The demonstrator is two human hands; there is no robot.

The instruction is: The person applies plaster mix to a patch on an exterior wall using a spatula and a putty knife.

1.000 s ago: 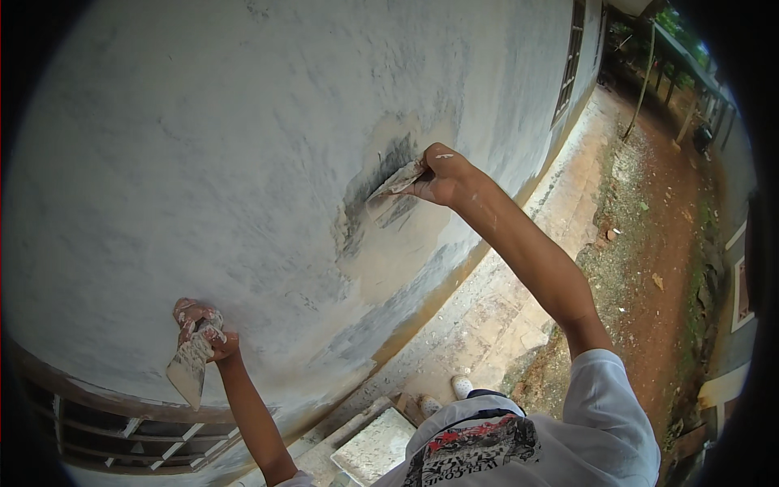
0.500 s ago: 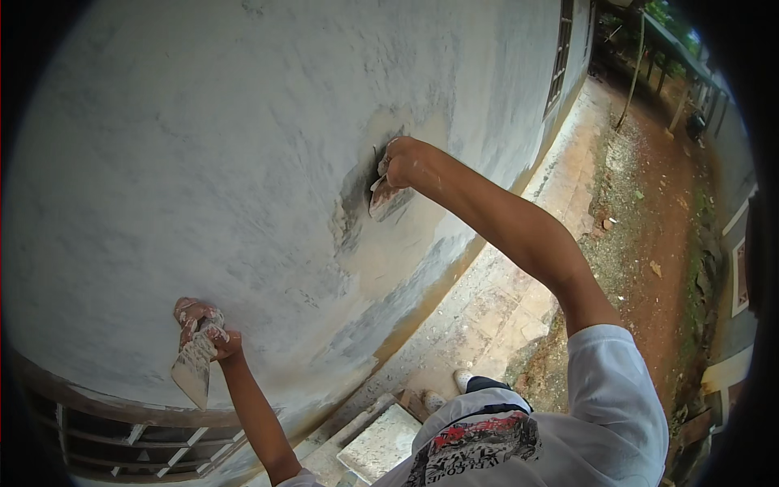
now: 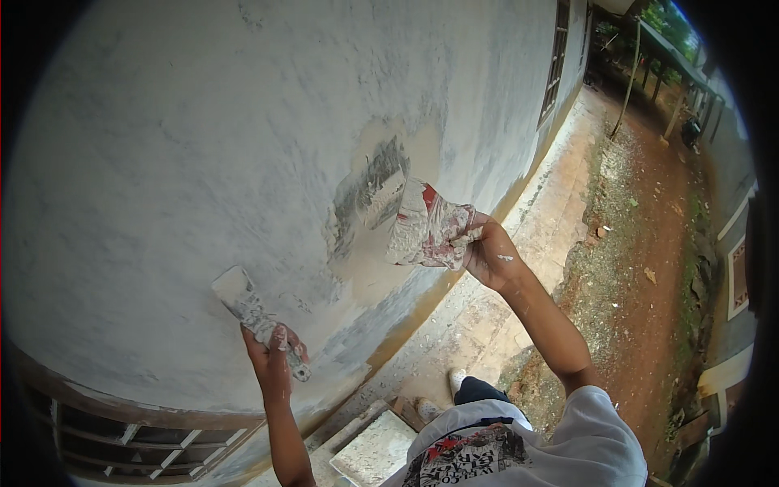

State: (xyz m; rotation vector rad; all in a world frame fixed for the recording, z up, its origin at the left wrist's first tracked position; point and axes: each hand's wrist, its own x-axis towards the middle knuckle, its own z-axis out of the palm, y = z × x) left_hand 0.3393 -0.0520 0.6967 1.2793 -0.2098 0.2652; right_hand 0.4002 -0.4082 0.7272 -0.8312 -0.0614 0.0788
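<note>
My left hand [image 3: 273,351] is closed round the handle of a putty knife [image 3: 235,290], whose pale, smeared blade points up and left, near the wall. My right hand [image 3: 492,253] grips a wide putty scraper [image 3: 430,231] caked in pale filler, with red showing through near its upper edge. The scraper's blade faces the grey-white wall [image 3: 203,146], beside a rough dark patch [image 3: 365,191] edged with smooth cream filler. A lighter stroke of filler lies across that patch, next to the blade. Whether the blade touches the wall I cannot tell.
A filler-smeared pale board or tray [image 3: 377,450] sits low by my feet. Below left is a barred window [image 3: 138,438]. A paved strip [image 3: 487,325] follows the wall's base, with a reddish dirt path [image 3: 649,325] beyond it. Another building [image 3: 734,268] stands at far right.
My right hand has drawn down and right, turning the scraper so its coated face shows. My left hand has moved right, and its putty knife now points upward instead of down.
</note>
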